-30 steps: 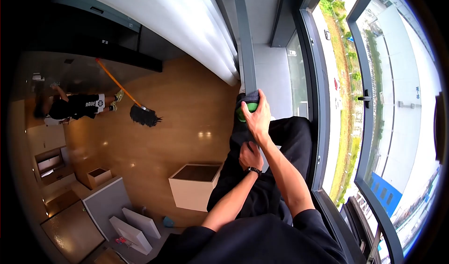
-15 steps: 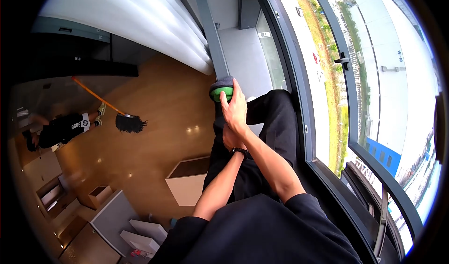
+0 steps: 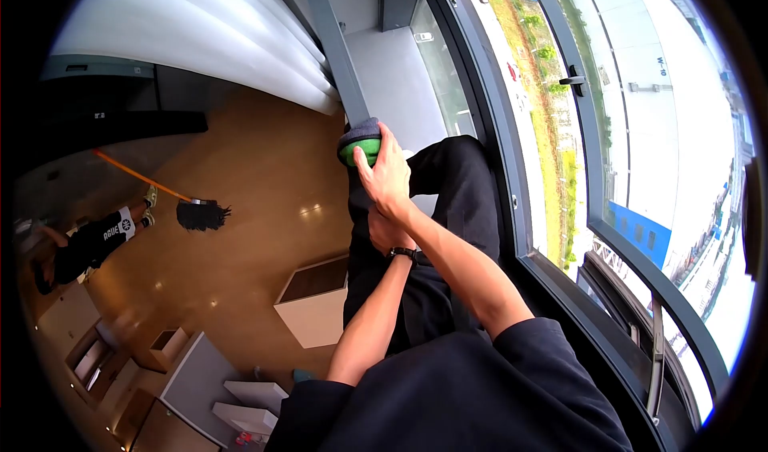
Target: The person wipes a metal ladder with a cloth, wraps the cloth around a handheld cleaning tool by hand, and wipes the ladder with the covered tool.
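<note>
My right hand (image 3: 387, 178) is closed around a rounded dark grey and green thing (image 3: 364, 138), soft-looking, whose exact kind I cannot make out. It sits at the near end of a long grey metal bar (image 3: 340, 56). Below it, my left hand (image 3: 386, 231) is tucked under the right wrist, near my black trousers (image 3: 452, 184); its fingers are hidden. A dark watch (image 3: 402, 254) is on the left wrist.
On my right, a window frame (image 3: 512, 164) has an opened sash (image 3: 584, 124) beyond it. White curtains (image 3: 216, 32) hang at upper left. Below lie a mop (image 3: 200, 214), an open box (image 3: 316, 312) and a person in black (image 3: 100, 240) on the brown floor (image 3: 256, 172).
The view has shifted slightly, so most things appear farther left. My right hand keeps its hold on the grey and green thing at the bar's end. The person below has moved an arm.
</note>
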Demonstrator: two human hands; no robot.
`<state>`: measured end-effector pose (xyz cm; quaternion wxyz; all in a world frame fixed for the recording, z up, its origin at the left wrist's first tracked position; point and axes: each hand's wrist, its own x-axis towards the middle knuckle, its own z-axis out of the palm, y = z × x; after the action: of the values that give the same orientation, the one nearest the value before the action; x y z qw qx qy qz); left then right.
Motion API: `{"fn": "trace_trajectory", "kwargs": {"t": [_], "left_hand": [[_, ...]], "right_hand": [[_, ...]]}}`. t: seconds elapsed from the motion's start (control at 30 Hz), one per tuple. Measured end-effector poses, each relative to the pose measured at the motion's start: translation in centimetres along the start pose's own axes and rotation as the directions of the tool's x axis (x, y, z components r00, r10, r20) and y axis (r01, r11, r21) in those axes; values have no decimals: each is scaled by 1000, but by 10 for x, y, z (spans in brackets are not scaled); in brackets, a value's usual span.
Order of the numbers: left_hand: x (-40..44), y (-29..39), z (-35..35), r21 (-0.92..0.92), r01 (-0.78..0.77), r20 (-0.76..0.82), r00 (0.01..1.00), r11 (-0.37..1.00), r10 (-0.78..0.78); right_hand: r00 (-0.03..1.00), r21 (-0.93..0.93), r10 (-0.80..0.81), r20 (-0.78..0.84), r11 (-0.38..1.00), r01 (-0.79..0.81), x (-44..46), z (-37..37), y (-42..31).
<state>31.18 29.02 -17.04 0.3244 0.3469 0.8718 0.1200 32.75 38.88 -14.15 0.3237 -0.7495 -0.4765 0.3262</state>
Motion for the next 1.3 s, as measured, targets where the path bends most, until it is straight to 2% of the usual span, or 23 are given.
{"fn": "trace_trajectory", "kwargs": {"t": [0.33,0.57,0.7,0.97,1.0,1.13,1.17,1.23,1.27,1.3], "left_hand": [[1,-4,6,-34,-63,-79,995,997,61],[1,-1,5,11,-24,-43,999,1000,25],[4,-10,11,-42,-85,-80,994,996,81],[5,-7,5,-10,-58,16,998,998,58],[5,-2,1,1,-22,58,998,1000,22],[6,-12,11,31,3,27,1000,1000,-4],[7,-21,17,-33,-136,-17,991,990,136],[11,-37,27,-33,-106,-55,993,994,104],[12,-44,29,-114,-150,-96,986,982,140],[20,-70,43,-37,-24,-39,999,999,23]], "right_hand": [[1000,-30,-16,-26,999,15,1,3,1],[1000,-17,3,-24,1000,-3,0,2,-1],[997,-27,-49,-64,999,47,0,5,3],[995,-44,-81,-62,996,78,-1,7,8],[1000,-27,-9,-11,1000,9,-2,3,1],[997,-52,-67,-42,997,65,1,4,2],[995,-71,-92,-40,993,89,2,4,4],[999,-71,-52,0,996,51,4,1,2],[999,-79,-14,37,997,17,5,-2,-2],[999,-82,-6,46,997,9,6,-3,-2]]}}
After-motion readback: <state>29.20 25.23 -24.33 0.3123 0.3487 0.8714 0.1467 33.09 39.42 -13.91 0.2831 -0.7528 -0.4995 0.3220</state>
